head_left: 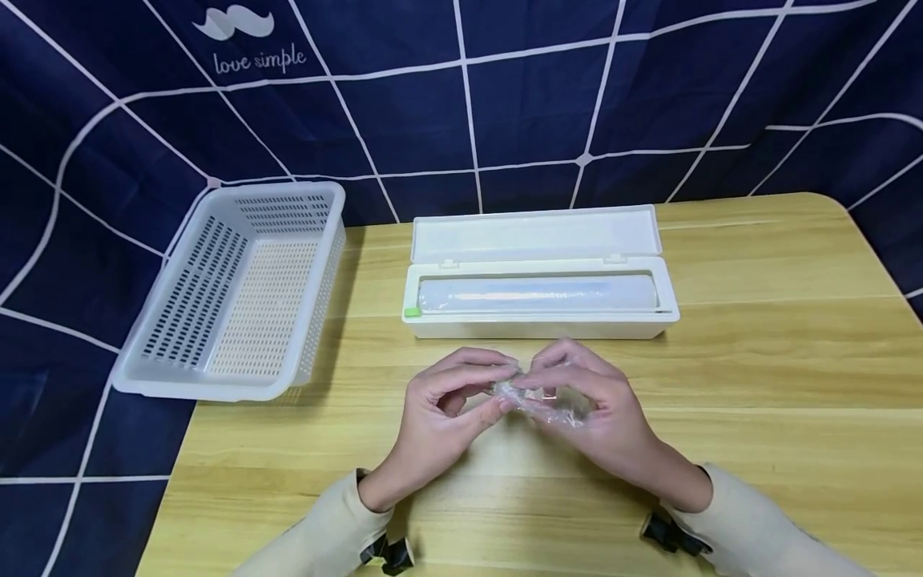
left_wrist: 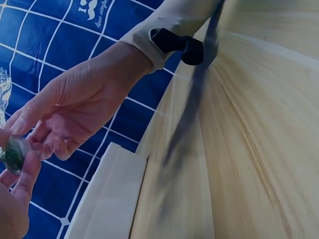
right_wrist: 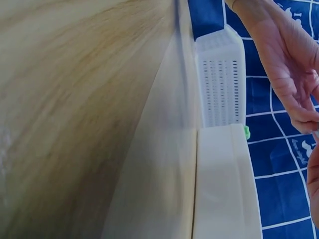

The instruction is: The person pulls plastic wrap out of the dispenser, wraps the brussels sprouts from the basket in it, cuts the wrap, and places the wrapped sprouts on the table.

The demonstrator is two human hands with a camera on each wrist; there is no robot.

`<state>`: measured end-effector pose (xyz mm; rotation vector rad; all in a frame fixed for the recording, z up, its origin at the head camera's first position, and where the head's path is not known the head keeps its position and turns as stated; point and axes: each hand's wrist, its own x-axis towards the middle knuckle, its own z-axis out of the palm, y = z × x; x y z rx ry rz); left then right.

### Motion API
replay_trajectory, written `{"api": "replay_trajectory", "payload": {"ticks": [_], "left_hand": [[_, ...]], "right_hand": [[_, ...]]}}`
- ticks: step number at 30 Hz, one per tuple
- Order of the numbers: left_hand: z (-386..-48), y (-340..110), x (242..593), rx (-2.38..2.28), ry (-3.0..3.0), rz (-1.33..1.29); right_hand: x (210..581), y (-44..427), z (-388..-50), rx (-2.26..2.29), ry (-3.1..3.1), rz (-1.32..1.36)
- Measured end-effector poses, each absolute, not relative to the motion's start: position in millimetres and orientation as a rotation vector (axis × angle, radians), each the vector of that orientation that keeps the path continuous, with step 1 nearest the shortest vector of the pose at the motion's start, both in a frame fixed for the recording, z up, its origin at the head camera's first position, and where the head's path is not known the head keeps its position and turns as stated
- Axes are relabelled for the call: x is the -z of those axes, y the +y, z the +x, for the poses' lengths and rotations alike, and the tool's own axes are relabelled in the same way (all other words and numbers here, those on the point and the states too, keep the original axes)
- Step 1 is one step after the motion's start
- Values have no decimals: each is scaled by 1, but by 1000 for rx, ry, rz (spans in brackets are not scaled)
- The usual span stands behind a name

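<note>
Both hands meet in front of the box over a small bundle of clear cling film [head_left: 517,394]. In the left wrist view a small green item [left_wrist: 14,155] shows through the film; its kind is unclear. My left hand [head_left: 443,409] pinches the bundle between thumb and fingers. Opposite it, my right hand [head_left: 602,409] grips the loose film, which spreads across its palm and fingers. Just beyond them, the white cling film box [head_left: 541,329] stands with its lid [head_left: 534,234] raised, and a film roll [head_left: 537,294] lies inside. The right wrist view cuts off the bundle.
A white perforated plastic basket [head_left: 310,336] stands at the left edge of the wooden table [head_left: 779,385]. A green slider [head_left: 412,312] sits at the box's left end. Dark blue cloth with white lines [head_left: 534,104] hangs behind the table.
</note>
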<state>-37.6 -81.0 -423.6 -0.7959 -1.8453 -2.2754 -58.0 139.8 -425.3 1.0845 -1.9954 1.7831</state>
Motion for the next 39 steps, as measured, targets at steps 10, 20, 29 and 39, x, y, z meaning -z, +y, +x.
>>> {"api": "replay_trajectory", "payload": {"ticks": [10, 20, 29, 39], "left_hand": [[-36, -77, 422, 2307, -1834, -809], [-34, -78, 422, 2262, -1941, -800], [-31, -74, 419, 2252, -1935, -842], [-31, -75, 418, 2219, -1931, -956]], "right_hand": [[426, 140, -58, -1800, -1917, 1133], [426, 139, -60, -1817, -1816, 1198], [423, 142, -56, -1873, -1920, 1124], [418, 142, -56, -1922, -1931, 1071]]}}
